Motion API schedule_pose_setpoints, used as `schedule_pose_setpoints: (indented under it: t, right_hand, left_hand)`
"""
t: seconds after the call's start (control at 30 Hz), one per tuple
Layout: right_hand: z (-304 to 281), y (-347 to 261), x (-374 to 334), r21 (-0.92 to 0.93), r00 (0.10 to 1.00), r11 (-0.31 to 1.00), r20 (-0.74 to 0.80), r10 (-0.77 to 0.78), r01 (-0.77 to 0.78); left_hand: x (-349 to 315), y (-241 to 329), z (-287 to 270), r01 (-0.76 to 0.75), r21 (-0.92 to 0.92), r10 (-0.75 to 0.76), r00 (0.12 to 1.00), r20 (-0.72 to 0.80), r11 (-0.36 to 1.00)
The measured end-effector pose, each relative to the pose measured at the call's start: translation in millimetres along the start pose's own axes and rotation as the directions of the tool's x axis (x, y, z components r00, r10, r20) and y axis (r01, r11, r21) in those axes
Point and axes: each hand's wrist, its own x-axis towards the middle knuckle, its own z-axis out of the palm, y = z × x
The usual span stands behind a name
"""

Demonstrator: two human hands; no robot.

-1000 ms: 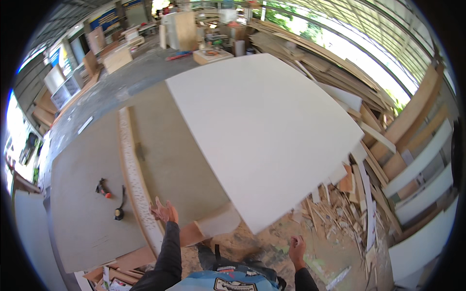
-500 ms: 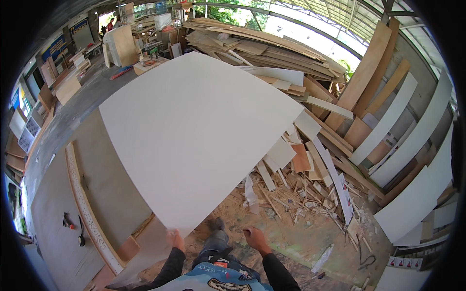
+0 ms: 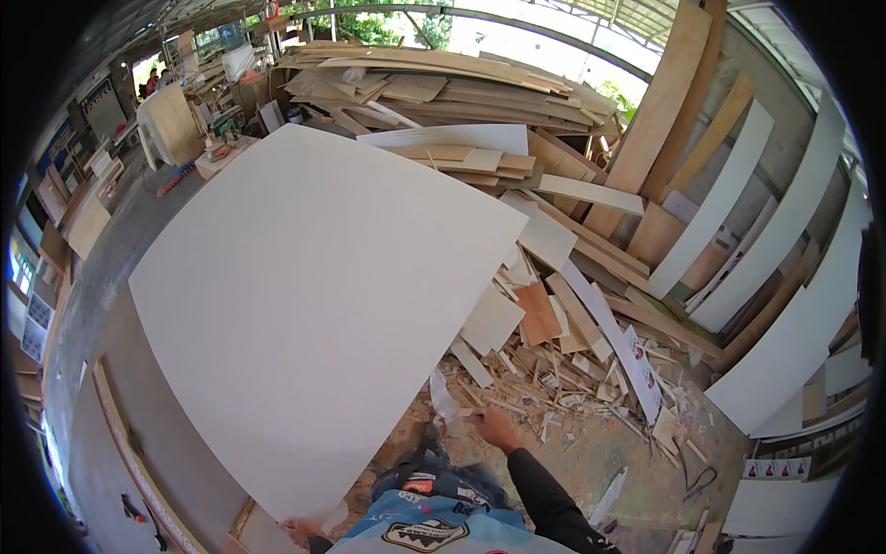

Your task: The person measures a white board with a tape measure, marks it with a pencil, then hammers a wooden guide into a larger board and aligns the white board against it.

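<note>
A large white sheet of board (image 3: 323, 305) spreads out in front of me, its near corner by my body. My left hand (image 3: 303, 532) grips that near corner at the lower edge of the view; its fingers are partly hidden. Apart from the sheet, my right hand (image 3: 496, 428) hangs over the littered floor with its fingers curled together. Whether anything small is in those fingers I cannot make out. A crumpled strip of clear plastic (image 3: 445, 399) lies just beyond the right hand.
Wood offcuts (image 3: 554, 369) and sawdust cover the floor at right. Stacked boards (image 3: 443, 83) rise behind the sheet, and tall planks (image 3: 664, 111) lean on the right wall. At left, a long speckled strip (image 3: 129, 452) lies on a grey panel (image 3: 175, 406). A pale cabinet (image 3: 171, 125) stands far left.
The white sheet's near corner has come closer to my body with my left hand on it. My right hand has shifted slightly up and right. The view has turned somewhat rightward.
</note>
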Motion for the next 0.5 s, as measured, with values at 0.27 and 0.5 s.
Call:
schedule_pose_setpoints:
  t: [0.27, 0.5]
  right_hand:
    - [-51.0, 42.5, 120.3, 0.646, 0.928, 0.705, 0.014, 0.372, -0.293]
    - [-115.9, 40.7, 267.7, 0.951, 0.853, 0.245, 0.035, 0.521, -0.189]
  left_hand:
    - [33.9, -39.9, -1.5, 0.025, 0.307, 0.109, 0.906, -0.410, 0.951]
    - [-60.7, 64.5, -29.5, 0.301, 0.220, -0.242, 0.935, -0.260, 0.928]
